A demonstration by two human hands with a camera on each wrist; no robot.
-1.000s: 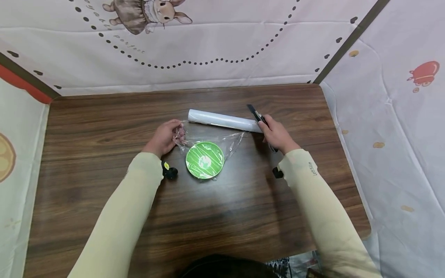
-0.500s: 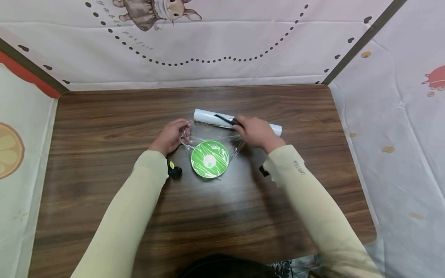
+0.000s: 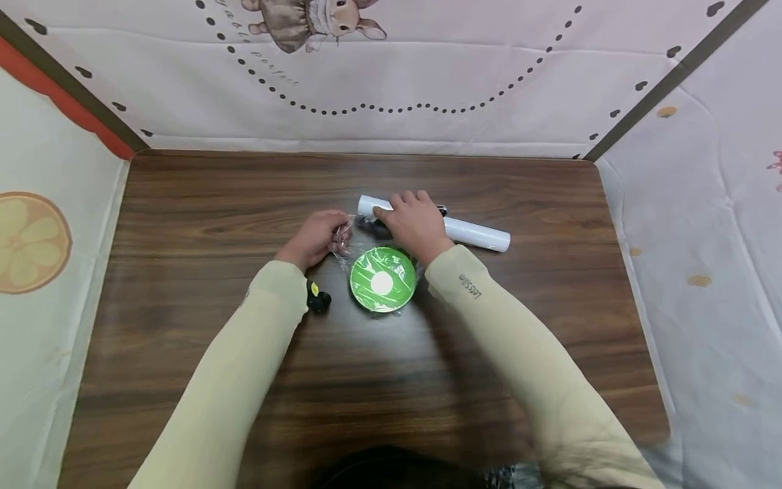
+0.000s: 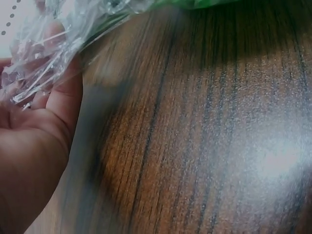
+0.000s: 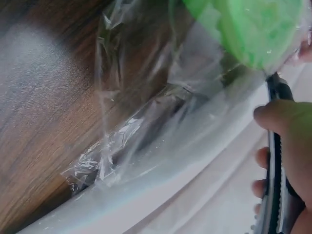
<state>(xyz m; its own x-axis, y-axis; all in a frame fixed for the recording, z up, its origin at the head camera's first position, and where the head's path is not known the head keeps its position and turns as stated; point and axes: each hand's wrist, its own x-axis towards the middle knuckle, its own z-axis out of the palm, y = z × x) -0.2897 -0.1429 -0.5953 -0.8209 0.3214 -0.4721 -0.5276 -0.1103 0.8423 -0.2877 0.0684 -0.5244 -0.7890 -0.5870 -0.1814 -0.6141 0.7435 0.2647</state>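
Observation:
A round green dish with a pale centre stands on the table, and clear cling film stretches over it. Behind it lies a white cling film roll, from which the film runs. My left hand grips a crumpled bunch of the film to the left of the dish. My right hand is over the roll's left half and holds a black utility knife, its tip close to the film and the dish's edge in the right wrist view. Fingers hide part of the knife in the head view.
The dark wood table runs back to a white printed curtain. Printed curtains also hang at the left and right sides. A small black camera sits at the left wrist, low beside the dish.
My right hand has moved left along the roll with the utility knife, from its right end to its left half. My left hand keeps its grip on the film. The head view has shifted.

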